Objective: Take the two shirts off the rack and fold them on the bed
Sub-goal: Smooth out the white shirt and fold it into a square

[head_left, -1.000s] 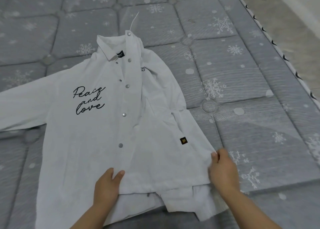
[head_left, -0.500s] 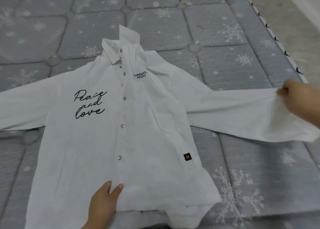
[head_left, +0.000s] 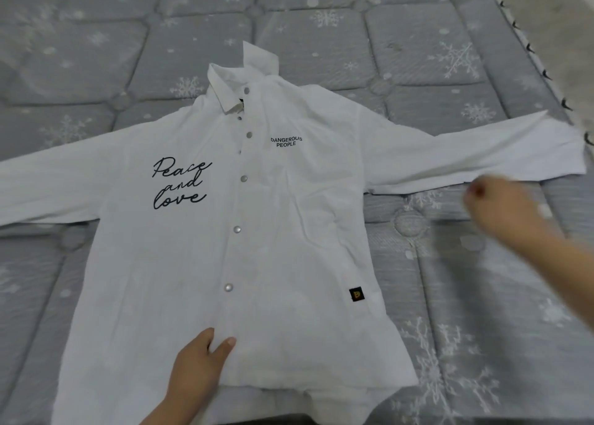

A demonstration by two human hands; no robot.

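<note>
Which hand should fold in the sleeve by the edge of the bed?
The right hand, probably. It hovers just beside that spread sleeve, holding nothing. The left hand is down at the white shirt's hem, pressing it flat.

You were working in a bedroom at home: a bare quilted grey mattress (head_left: pixel 418 55) printed with snowflakes filled your view, its piped edge (head_left: pixel 527 48) running beside a pale floor (head_left: pixel 559 3) at upper right.
</note>
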